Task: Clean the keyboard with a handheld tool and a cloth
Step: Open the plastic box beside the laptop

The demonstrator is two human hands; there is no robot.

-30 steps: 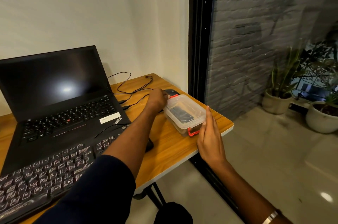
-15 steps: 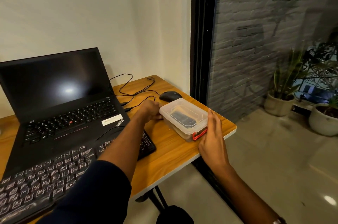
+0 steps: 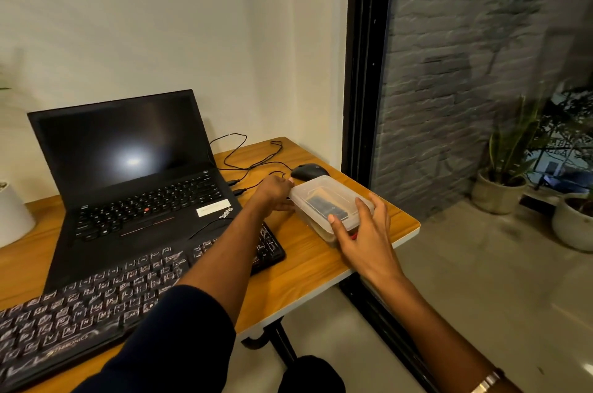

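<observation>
Head cam: both hands [image 3: 362, 232] grip lidded box [image 3: 324, 200]; dark contents unclear.

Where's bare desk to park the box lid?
Free: wooden desk strip between black external keyboard, clear plastic box and front edge. Crowded: back corner, with black cables and black mouse; left hand and right hand flank the box.

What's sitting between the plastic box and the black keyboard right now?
In the head view, only bare wooden desk lies between the plastic box and the keyboard; the left forearm crosses above the keyboard's right end.
</observation>
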